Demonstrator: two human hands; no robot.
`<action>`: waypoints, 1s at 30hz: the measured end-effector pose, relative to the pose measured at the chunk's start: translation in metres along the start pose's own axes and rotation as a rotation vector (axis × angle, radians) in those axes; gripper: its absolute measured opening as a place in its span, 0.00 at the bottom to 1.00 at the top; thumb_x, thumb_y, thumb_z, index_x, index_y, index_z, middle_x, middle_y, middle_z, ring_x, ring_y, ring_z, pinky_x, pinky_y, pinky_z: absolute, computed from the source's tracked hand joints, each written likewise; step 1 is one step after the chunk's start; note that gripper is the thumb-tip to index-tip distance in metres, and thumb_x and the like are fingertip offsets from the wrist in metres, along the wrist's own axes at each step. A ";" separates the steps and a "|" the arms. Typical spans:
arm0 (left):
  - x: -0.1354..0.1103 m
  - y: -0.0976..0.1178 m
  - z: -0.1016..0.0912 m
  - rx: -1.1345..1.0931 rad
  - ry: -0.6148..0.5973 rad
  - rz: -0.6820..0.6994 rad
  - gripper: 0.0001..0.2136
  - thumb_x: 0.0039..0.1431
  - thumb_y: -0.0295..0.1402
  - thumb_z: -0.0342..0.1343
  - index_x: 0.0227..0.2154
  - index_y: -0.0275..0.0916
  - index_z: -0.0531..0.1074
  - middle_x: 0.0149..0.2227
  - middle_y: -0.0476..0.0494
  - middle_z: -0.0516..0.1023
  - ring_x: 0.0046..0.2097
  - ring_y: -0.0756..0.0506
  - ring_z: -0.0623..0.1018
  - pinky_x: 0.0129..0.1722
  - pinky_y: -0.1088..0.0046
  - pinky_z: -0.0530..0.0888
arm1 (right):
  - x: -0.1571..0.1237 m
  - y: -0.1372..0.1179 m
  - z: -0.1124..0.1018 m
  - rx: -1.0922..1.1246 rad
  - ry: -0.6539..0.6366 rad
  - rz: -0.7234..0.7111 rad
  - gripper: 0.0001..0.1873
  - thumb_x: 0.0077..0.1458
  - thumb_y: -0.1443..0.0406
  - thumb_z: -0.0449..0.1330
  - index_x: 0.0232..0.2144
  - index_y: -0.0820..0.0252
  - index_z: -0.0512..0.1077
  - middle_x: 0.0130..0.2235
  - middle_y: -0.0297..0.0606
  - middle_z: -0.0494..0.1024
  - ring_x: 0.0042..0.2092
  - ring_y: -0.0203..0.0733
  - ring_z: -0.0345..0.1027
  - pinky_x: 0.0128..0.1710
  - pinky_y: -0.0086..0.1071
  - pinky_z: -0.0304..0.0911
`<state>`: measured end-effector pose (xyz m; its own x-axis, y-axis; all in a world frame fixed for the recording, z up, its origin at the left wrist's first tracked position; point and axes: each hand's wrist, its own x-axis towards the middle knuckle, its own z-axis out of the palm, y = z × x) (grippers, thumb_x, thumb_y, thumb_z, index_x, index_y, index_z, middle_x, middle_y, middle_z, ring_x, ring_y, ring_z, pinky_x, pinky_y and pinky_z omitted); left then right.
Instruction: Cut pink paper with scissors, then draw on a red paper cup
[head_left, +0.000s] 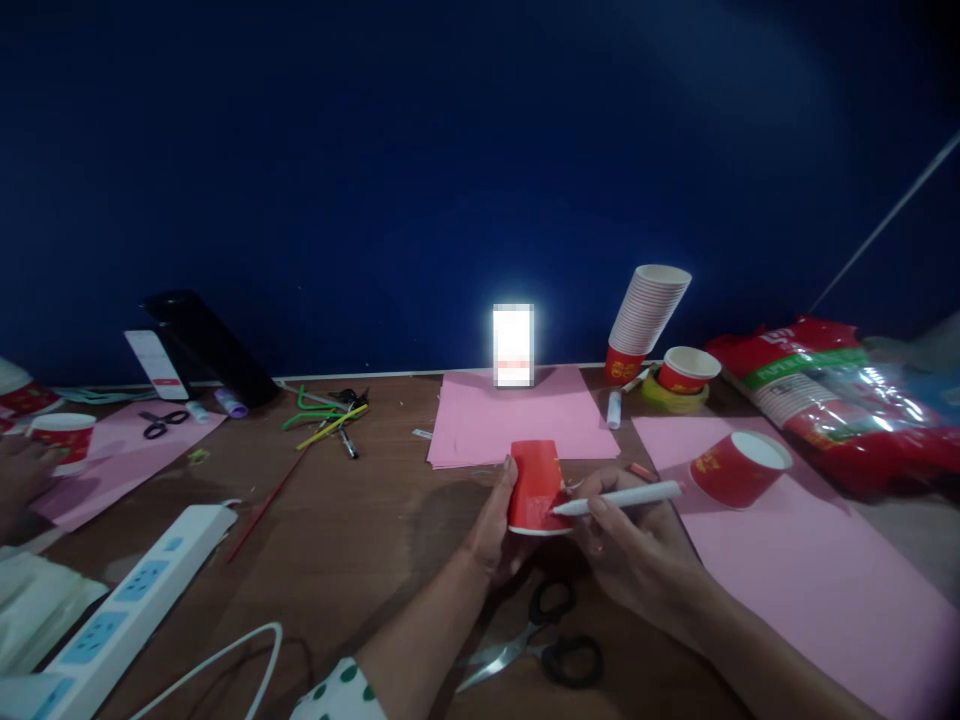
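Note:
A red paper cup (pixel 536 470), its white rim toward me, is gripped at the side by my left hand (pixel 495 525). My right hand (pixel 634 535) pinches a white marker (pixel 637 495), whose tip touches the cup's red wall near the rim. Faint pale marks show on the wall there. Below both hands, black-handled scissors (pixel 536 640) lie on the brown table (pixel 360 560) with their blades apart. To the right, another red paper cup (pixel 735 472) lies tilted on a pink sheet (pixel 787 570). The marker cap (pixel 641 470) may be the small red piece beyond my right hand.
Pink paper (pixel 480 420) lies under a bright, blurred-out screen (pixel 514 345). A leaning cup stack (pixel 649 320), yellow tape (pixel 675 400) and a red plastic package (pixel 832 410) stand right. A power strip (pixel 142 600) lies left; another person's hand (pixel 30 470) is beside a cup (pixel 67 440).

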<state>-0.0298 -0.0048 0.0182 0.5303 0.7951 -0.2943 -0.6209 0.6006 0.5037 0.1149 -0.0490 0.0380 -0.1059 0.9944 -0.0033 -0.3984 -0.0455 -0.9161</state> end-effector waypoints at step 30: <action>0.007 0.005 -0.011 0.053 0.080 0.105 0.29 0.56 0.54 0.48 0.38 0.28 0.74 0.33 0.38 0.77 0.27 0.50 0.75 0.22 0.78 0.68 | -0.012 -0.018 0.014 -0.842 0.081 -0.448 0.09 0.55 0.67 0.56 0.39 0.57 0.72 0.37 0.41 0.78 0.36 0.44 0.74 0.35 0.34 0.70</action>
<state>-0.0355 0.0048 0.0091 0.4149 0.8589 -0.3003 -0.6381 0.5100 0.5768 0.1111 -0.0612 0.0603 -0.0266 0.9076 0.4190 0.4028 0.3933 -0.8264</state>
